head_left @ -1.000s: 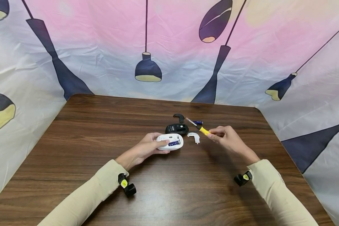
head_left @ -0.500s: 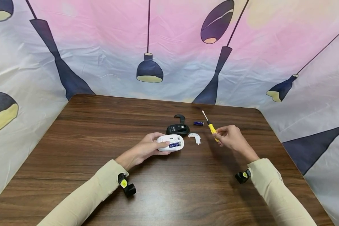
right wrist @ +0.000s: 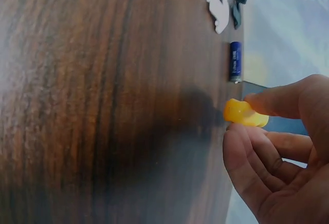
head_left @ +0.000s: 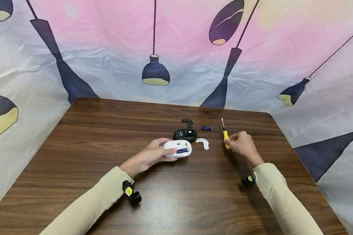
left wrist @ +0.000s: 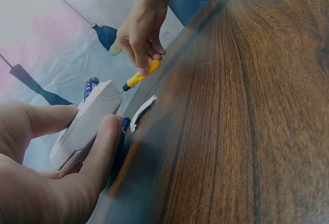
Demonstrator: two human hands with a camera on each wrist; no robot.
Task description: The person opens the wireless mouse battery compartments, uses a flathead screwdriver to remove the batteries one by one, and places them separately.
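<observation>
My left hand (head_left: pixel 150 153) grips a white computer mouse (head_left: pixel 172 144) turned underside up, thumb on top and fingers beneath. A blue battery (head_left: pixel 182 150) shows in its uncovered compartment and sticks up from it in the left wrist view. To the right, my right hand (head_left: pixel 243 143) pinches the yellow handle of a screwdriver (head_left: pixel 226 139) between thumb and fingers, its shaft pointing toward the table's far side. In the right wrist view only the handle's butt end (right wrist: pixel 237 112) shows. Between the hands lies a white curved battery cover (head_left: pixel 204 142).
Just beyond the white mouse, a black mouse (head_left: pixel 183 134) lies underside up. Its black cover (head_left: pixel 187 122) rests behind it, with a loose blue battery (head_left: pixel 206 128) to the right. The brown wooden table (head_left: pixel 106 130) ends at a printed cloth backdrop (head_left: pixel 111 58).
The screwdriver has swung from pointing left toward the black mouse to pointing nearly straight away, and shifted right. My left hand keeps the white mouse almost still.
</observation>
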